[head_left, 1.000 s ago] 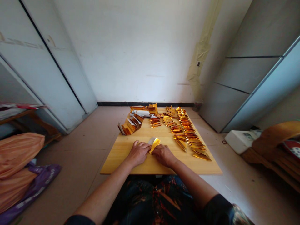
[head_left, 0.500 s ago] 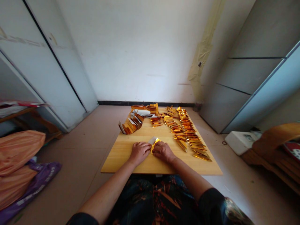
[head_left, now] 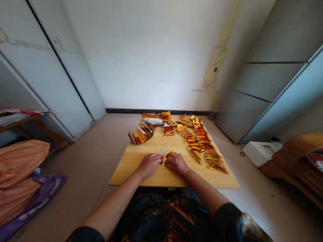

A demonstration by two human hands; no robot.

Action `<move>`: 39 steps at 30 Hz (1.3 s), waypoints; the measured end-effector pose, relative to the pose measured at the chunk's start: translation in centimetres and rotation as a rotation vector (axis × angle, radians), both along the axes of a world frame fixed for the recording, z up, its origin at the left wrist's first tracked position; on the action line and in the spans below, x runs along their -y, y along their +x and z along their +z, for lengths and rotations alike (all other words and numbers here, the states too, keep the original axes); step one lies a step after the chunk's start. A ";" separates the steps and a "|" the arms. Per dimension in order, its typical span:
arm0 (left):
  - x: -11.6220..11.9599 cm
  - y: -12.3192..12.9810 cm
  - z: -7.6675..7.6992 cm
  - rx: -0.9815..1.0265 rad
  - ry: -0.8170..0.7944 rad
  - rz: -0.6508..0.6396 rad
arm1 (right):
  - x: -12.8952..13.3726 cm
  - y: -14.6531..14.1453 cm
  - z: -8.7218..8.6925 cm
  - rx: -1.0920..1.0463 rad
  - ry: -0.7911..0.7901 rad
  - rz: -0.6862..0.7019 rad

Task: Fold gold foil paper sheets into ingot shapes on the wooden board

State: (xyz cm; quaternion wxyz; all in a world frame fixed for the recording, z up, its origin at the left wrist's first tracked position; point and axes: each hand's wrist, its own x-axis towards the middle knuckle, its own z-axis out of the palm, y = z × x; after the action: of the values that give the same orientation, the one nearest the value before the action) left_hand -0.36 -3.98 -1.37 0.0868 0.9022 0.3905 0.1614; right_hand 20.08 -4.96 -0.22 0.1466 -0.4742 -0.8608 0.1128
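A small sheet of gold foil paper with a white backing (head_left: 166,155) lies folded between my hands on a pale wooden board (head_left: 128,173). My left hand (head_left: 149,165) presses its left side, and my right hand (head_left: 176,164) holds its right side. Their fingers hide the lower part of the sheet. Rows of folded gold foil pieces (head_left: 200,141) run along the board's right side. A curved stack of gold foil pieces (head_left: 141,135) stands at the far left, near a white roll (head_left: 152,120).
The board rests on a tiled floor, with its near edge against my lap. Orange and purple plastic bags (head_left: 20,178) lie on the left. A white box (head_left: 259,153) and a curved wooden chair (head_left: 295,151) stand to the right. Grey cabinets flank the white wall.
My hands have moved closer together over the foil sheet, and less of its gold face shows. The view has shifted slightly.
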 end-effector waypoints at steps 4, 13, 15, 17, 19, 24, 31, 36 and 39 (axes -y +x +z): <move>-0.4 -0.4 0.1 -0.009 0.003 -0.039 | -0.2 0.1 -0.3 -0.021 0.019 0.003; -1.4 -1.6 -1.0 0.016 0.080 -0.168 | -0.4 0.2 -0.7 -0.014 0.071 0.030; -1.5 -1.8 -1.1 0.016 0.078 -0.189 | -0.4 0.3 -0.6 -0.004 0.068 0.042; -1.7 -1.9 -1.1 0.016 0.074 -0.204 | -0.4 0.3 -0.5 0.007 0.061 0.045; -1.8 -2.0 -1.1 0.015 0.070 -0.216 | -0.4 0.3 -0.4 0.019 0.054 0.042; -2.2 -2.2 -1.3 0.028 0.072 -0.250 | -0.4 0.0 0.1 0.072 0.020 0.009; -2.3 -2.4 -1.8 0.050 0.072 -0.242 | -0.4 -0.3 0.4 0.187 0.008 0.021; -2.2 -2.4 -1.6 0.020 0.057 -0.210 | -0.3 -0.4 0.4 0.196 0.029 0.025; -2.1 -2.5 -1.1 -0.045 0.052 -0.157 | -0.2 -0.4 0.4 0.188 0.040 0.021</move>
State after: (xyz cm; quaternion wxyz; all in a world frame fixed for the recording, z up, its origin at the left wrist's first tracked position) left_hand -2.85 -1.89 -2.47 0.0666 0.9354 0.3161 0.1438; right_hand 19.67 -4.78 0.14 0.0736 -0.4705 -0.8778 0.0519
